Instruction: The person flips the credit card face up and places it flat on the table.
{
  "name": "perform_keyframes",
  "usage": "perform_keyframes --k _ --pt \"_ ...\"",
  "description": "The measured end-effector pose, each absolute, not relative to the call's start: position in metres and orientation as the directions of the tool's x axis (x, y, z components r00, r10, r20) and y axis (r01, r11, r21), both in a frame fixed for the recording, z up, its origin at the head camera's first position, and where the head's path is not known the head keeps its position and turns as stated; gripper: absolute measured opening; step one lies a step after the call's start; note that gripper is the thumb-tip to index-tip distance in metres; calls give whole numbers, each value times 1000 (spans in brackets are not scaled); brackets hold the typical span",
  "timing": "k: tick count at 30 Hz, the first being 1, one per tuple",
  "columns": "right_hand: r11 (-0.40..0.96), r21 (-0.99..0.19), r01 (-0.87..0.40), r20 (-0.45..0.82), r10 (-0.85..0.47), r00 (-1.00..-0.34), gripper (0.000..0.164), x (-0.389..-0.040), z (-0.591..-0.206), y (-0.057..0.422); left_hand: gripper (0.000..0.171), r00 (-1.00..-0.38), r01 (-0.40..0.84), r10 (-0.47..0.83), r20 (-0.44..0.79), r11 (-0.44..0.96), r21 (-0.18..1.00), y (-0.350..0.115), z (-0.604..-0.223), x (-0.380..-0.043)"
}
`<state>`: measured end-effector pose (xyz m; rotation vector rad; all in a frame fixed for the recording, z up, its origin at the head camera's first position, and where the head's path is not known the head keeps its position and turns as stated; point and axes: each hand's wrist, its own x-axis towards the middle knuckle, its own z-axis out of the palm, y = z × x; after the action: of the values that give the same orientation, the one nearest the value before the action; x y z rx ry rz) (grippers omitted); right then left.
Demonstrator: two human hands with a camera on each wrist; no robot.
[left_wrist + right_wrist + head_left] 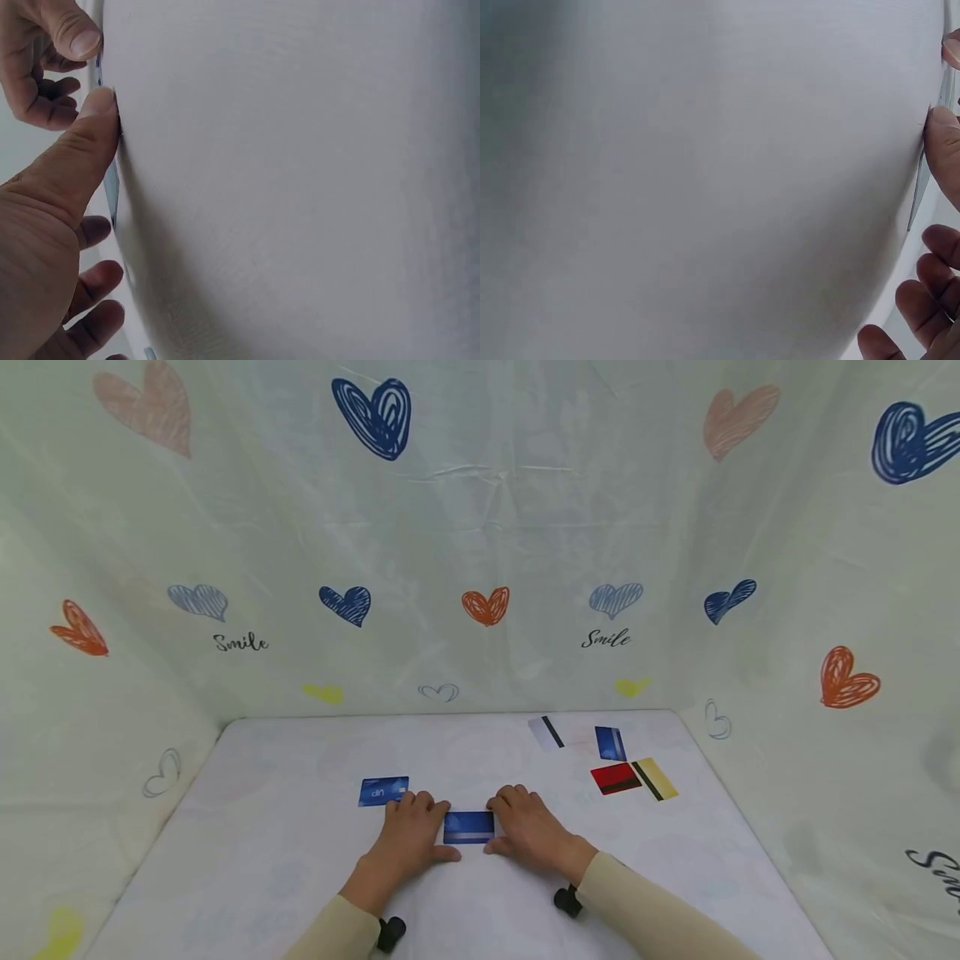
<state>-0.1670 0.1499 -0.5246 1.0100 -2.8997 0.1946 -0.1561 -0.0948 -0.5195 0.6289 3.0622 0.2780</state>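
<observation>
In the head view a blue bank card (468,822) with a pale stripe lies flat on the table, its long side across. My left hand (411,828) holds its left end, index finger at the far corner and thumb near the front one. The right end is held the same way by my right hand (531,828). Another blue card (382,791) lies just beyond the left hand's knuckles. In the left wrist view the thumb (94,124) is at the table surface, and a thin card edge (112,191) shows beyond it. The right wrist view shows a similar card edge (919,187) beside the right thumb (943,142).
At the far right of the white table (300,852) lie a white card (543,733) with a black stripe, a blue card (611,743), a red card (617,778) and a yellow card (656,779). A curtain (487,527) printed with hearts surrounds the table.
</observation>
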Motion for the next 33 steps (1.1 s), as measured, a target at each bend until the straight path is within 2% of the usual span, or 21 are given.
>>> perform_keyframes --k 9,19,33 --pt "796 -95 -598 21 -599 -800 61 -171 -523 144 79 -918 392 397 1 905 167 -95 -521 -159" --pt "800 -145 -582 22 -586 -810 54 -171 -528 143 76 -915 398 404 3 901 171 -94 -519 -157" --pt "783 -59 -619 61 -616 -785 55 -168 -529 144 69 -916 397 402 13 899 185 -91 -511 -157"
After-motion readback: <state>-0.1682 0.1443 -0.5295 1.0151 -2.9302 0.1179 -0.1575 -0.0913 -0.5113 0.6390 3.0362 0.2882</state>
